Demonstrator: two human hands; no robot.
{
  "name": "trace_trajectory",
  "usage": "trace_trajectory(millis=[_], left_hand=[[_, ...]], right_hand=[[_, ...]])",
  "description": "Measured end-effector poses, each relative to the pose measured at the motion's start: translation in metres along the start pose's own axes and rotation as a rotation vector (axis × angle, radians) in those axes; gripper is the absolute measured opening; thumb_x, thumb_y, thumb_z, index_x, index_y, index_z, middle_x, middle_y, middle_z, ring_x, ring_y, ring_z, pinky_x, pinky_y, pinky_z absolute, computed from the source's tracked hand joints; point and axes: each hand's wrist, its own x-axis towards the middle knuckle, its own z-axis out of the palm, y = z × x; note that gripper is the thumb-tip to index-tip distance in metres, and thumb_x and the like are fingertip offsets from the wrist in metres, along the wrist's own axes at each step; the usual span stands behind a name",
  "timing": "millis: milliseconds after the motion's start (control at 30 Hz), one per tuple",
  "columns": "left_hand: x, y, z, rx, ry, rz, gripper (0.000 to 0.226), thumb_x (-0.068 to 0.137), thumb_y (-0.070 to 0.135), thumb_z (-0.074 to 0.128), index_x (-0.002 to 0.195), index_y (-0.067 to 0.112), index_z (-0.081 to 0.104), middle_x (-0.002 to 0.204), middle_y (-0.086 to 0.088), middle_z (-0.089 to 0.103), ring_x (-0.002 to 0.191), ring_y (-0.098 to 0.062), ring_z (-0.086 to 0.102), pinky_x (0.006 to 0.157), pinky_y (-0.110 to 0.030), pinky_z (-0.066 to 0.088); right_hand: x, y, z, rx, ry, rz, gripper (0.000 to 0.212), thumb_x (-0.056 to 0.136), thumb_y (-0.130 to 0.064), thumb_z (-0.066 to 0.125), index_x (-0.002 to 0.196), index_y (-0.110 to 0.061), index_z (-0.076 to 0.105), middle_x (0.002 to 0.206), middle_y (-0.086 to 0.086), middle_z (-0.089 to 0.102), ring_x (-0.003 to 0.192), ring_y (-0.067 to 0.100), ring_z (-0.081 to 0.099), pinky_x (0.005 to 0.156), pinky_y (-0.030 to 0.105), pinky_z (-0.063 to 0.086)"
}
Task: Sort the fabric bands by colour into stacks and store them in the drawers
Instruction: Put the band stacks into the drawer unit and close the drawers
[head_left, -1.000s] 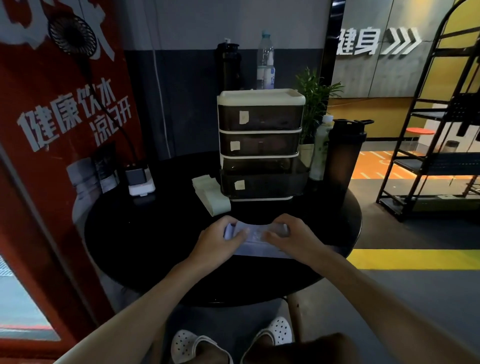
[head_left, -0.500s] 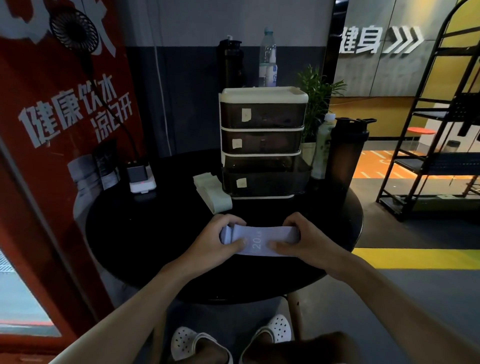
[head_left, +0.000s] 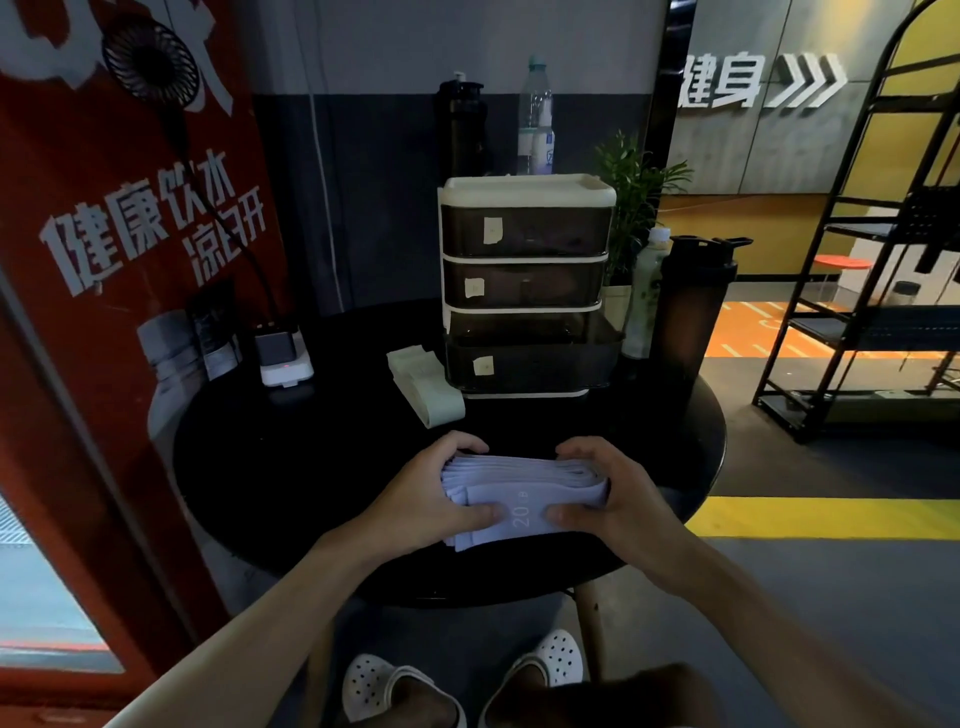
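While curling round its ends, the left hand (head_left: 427, 496) and right hand (head_left: 613, 496) are gripping the stack of pale lilac fabric bands (head_left: 522, 491). They are holding it in front of the dark plastic three-drawer unit (head_left: 524, 283).

I see a thick lavender fabric band stack (head_left: 524, 499), marked 20, over the black round desk's (head_left: 311, 467) near edge. Pale green folded bands (head_left: 426, 384) lie beside the dark three-drawer cabinet (head_left: 524, 286), its bottom drawer (head_left: 530, 361) pulled out.

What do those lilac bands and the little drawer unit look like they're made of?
The lilac bands: soft matte fabric, seemingly; they fold flat in layers and bear a printed 20. The drawer unit: probably plastic, cream frame with smoky, slightly glossy see-through drawer fronts.
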Motion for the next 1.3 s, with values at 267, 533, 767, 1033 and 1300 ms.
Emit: trace_trajectory(millis=[267, 533, 767, 1033, 1300], left_hand=[[0.004, -0.004, -0.005, 0.027, 0.093, 0.076, 0.054, 0.074, 0.019, 0.087, 0.117, 0.032, 0.058, 0.111, 0.007, 0.061, 0.095, -0.004, 0.064, 0.077, -0.02, 0.054], [0.003, -0.01, -0.006, 0.164, 0.071, 0.133, 0.059, 0.07, 0.025, 0.089, 0.118, 0.033, 0.055, 0.118, 0.016, 0.044, 0.108, 0.004, 0.05, 0.088, -0.009, 0.042], [0.001, -0.008, -0.005, 0.103, 0.086, 0.105, 0.06, 0.073, 0.02, 0.086, 0.119, 0.041, 0.053, 0.116, 0.011, 0.054, 0.093, -0.007, 0.063, 0.076, -0.023, 0.056], [-0.004, -0.01, -0.006, 0.184, 0.046, 0.218, 0.058, 0.085, 0.02, 0.078, 0.138, 0.027, 0.056, 0.119, 0.015, 0.054, 0.11, -0.005, 0.059, 0.091, -0.014, 0.046], [-0.005, -0.01, -0.009, 0.227, 0.036, 0.207, 0.045, 0.09, 0.039, 0.068, 0.133, 0.031, 0.055, 0.12, 0.019, 0.054, 0.116, -0.001, 0.055, 0.094, -0.013, 0.043]], right_hand=[[0.014, 0.005, 0.006, -0.173, 0.046, -0.082, 0.06, 0.072, -0.018, 0.084, 0.122, -0.022, 0.05, 0.108, -0.017, 0.054, 0.096, -0.002, 0.056, 0.078, 0.009, 0.047], [0.019, 0.009, 0.007, -0.187, 0.002, -0.057, 0.067, 0.074, -0.025, 0.083, 0.13, -0.018, 0.046, 0.113, -0.011, 0.058, 0.099, -0.006, 0.057, 0.079, 0.009, 0.047], [0.019, 0.004, 0.005, -0.165, 0.026, -0.056, 0.048, 0.072, -0.023, 0.085, 0.111, -0.02, 0.057, 0.1, -0.009, 0.061, 0.089, -0.002, 0.059, 0.072, 0.014, 0.051], [0.013, -0.002, 0.002, -0.12, -0.036, -0.001, 0.055, 0.084, -0.026, 0.074, 0.132, -0.025, 0.048, 0.116, -0.014, 0.056, 0.104, -0.001, 0.057, 0.089, 0.021, 0.052], [0.013, 0.0, -0.004, -0.11, -0.108, 0.019, 0.059, 0.089, -0.022, 0.069, 0.141, -0.021, 0.041, 0.124, -0.015, 0.052, 0.112, -0.001, 0.053, 0.097, 0.02, 0.047]])
